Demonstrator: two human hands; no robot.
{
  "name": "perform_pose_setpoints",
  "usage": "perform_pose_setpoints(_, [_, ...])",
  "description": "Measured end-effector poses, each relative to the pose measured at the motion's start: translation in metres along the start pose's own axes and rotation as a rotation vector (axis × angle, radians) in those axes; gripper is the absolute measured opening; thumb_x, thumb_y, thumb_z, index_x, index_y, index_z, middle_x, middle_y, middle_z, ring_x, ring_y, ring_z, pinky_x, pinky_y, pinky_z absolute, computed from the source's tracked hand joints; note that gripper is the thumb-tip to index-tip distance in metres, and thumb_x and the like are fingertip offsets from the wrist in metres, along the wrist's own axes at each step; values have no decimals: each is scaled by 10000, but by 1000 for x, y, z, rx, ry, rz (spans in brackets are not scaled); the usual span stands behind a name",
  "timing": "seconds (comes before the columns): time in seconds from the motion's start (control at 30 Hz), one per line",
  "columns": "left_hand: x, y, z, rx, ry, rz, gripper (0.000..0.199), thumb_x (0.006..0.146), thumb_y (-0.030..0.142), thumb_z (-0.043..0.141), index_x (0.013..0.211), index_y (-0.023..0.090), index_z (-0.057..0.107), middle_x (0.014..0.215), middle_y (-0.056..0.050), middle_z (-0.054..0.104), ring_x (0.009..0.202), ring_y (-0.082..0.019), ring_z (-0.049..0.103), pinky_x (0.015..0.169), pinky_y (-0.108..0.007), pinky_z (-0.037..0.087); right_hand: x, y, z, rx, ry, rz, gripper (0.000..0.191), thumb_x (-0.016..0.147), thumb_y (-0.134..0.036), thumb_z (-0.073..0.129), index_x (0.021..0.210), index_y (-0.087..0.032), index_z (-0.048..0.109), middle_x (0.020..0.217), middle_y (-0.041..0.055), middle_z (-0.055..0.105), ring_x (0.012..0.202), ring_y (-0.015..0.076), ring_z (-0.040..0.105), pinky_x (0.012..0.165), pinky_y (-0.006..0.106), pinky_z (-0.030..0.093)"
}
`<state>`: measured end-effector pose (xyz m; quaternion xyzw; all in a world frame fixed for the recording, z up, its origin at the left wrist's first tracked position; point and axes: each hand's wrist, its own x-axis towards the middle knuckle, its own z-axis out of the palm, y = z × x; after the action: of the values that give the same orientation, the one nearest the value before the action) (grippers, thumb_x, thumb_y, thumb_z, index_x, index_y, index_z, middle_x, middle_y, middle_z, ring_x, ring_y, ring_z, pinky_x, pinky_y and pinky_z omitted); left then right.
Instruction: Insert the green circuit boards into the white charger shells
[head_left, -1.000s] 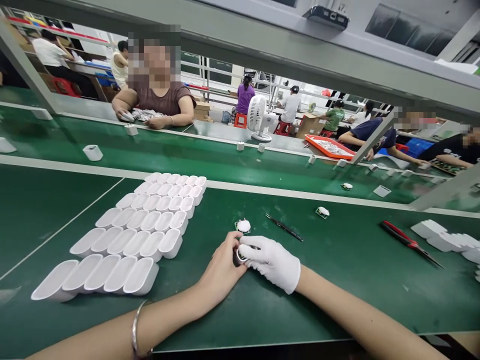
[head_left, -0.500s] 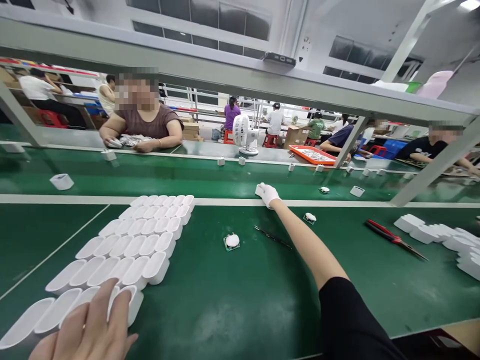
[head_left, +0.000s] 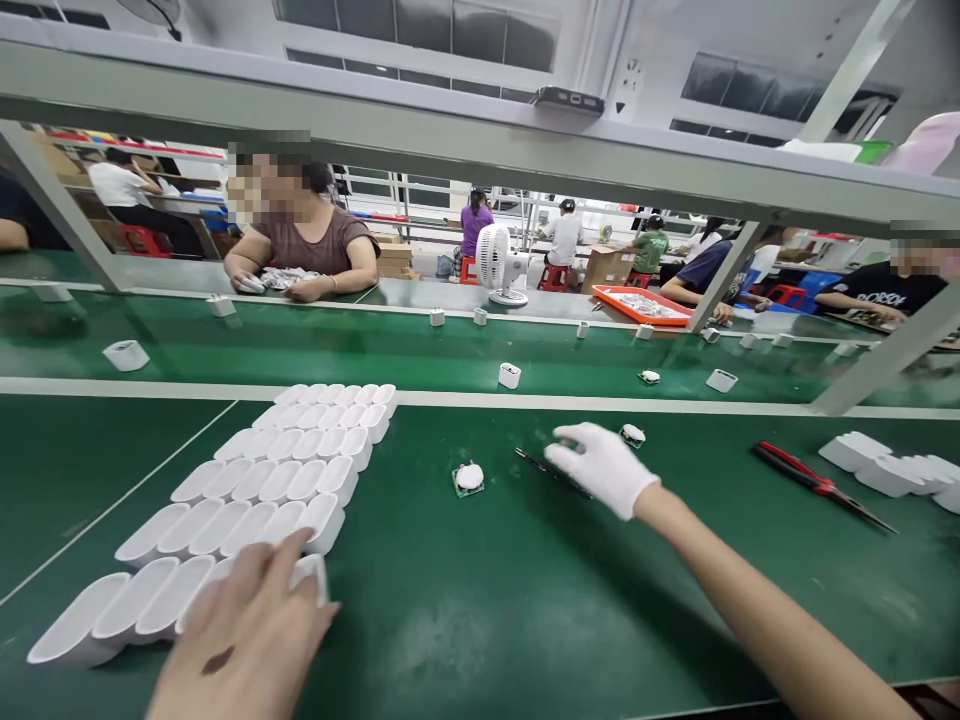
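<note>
My left hand (head_left: 244, 625) is bare and slightly blurred, bent over the near row of white plastic casings. Its fingers and thumb close around the end casing (head_left: 316, 574) of that row. More oval, open-topped casings (head_left: 251, 480) stand in several rows beyond it. My right hand (head_left: 600, 465), in a white glove, hovers over black tweezers (head_left: 531, 459) with its fingers apart and nothing visible in them. Left of the tweezers lies a small green circuit board with a white round part (head_left: 469, 478). A similar board (head_left: 633, 435) sits behind the gloved hand.
A white casing (head_left: 509, 376) stands on the green belt (head_left: 375, 350) past the white strip, among other casings. Red-handled pliers (head_left: 821, 485) and more casings (head_left: 885, 465) lie at right. A shelf beam (head_left: 450, 115) crosses above. Co-workers sit opposite, near a fan (head_left: 495, 262) and an orange tray (head_left: 641, 306).
My right hand has let go of a white casing on the belt and drawn back toward me, opening. My left hand has shifted right to the end casing. The view has turned slightly right.
</note>
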<state>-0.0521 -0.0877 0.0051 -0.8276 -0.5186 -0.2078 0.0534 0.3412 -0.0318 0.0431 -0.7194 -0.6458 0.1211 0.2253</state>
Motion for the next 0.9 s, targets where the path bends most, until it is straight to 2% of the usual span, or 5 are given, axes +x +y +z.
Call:
perform_pose_setpoints(0.23, [75, 105, 11, -55, -250, 101, 159, 854, 178, 506, 702, 168, 550, 978, -83, 623, 912, -265, 543, 740, -396, 472, -13, -85, 91, -73, 10, -211, 402, 731, -551, 620, 1005, -256, 627, 928, 65, 607, 904, 267, 575, 720, 348, 449])
perform_pose_setpoints(0.33, [85, 103, 28, -272, -255, -33, 46, 835, 198, 550, 800, 186, 522, 937, -52, 606, 896, -244, 545, 730, -374, 463, -2, -71, 94, -11, -2, -236, 241, 745, -388, 628, 939, -244, 635, 880, 45, 620, 864, 233, 587, 736, 331, 458])
perform_pose_setpoints(0.57, [86, 80, 56, -852, -351, -353, 542, 653, 241, 753, 1154, 228, 544, 1059, -45, 600, 943, -228, 576, 862, -370, 452, -18, -40, 78, 405, 62, -178, 371, 625, -206, 651, 987, -196, 570, 896, 35, 680, 797, 186, 656, 778, 321, 531])
perform_pose_setpoints(0.7, [88, 78, 56, -929, -314, -272, 562, 632, 205, 771, 1167, 262, 606, 1044, -38, 614, 977, -237, 555, 897, -393, 443, -39, -52, 70, 649, 35, -304, 330, 625, -123, 610, 939, -215, 564, 868, 13, 681, 754, 163, 667, 717, 290, 562])
perform_pose_setpoints(0.9, [88, 78, 54, -952, -257, -110, 581, 677, 99, 723, 1210, 290, 590, 1121, -23, 633, 1105, -230, 492, 983, -414, 399, -53, -63, 59, 437, 190, -644, 366, 672, -34, 554, 944, -267, 631, 971, 20, 652, 873, 157, 633, 766, 279, 531])
